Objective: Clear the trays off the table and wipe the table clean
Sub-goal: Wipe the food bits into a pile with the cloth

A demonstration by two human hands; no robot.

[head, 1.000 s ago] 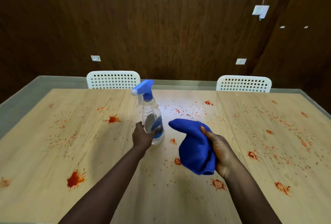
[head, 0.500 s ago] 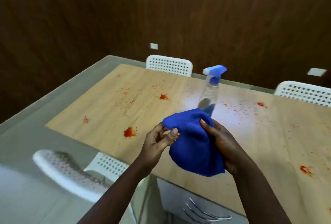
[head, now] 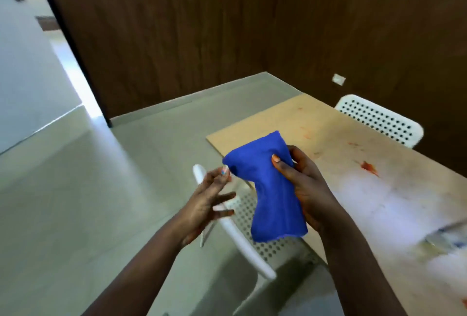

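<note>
Right hand [head: 307, 186] grips plain blue cloth [head: 271, 189]; no writing legible.

Dark brown wood-panelled walls [head: 202, 37] meet at a corner behind a light wooden worktop [head: 290, 123] at the right. A small pale wall plate [head: 339, 79], possibly a socket, sits low on the right-hand wall. The floor [head: 75, 202] is smooth grey-green and glossy. At the left, a doorway [head: 38, 62] opens onto a brighter, pale space, and daylight spills from it across the floor. A white perforated chair [head: 379, 119] stands at the far side of the worktop, against the wall. A second white perforated chair [head: 242, 234] stands at the near side, its back blurred.
</note>
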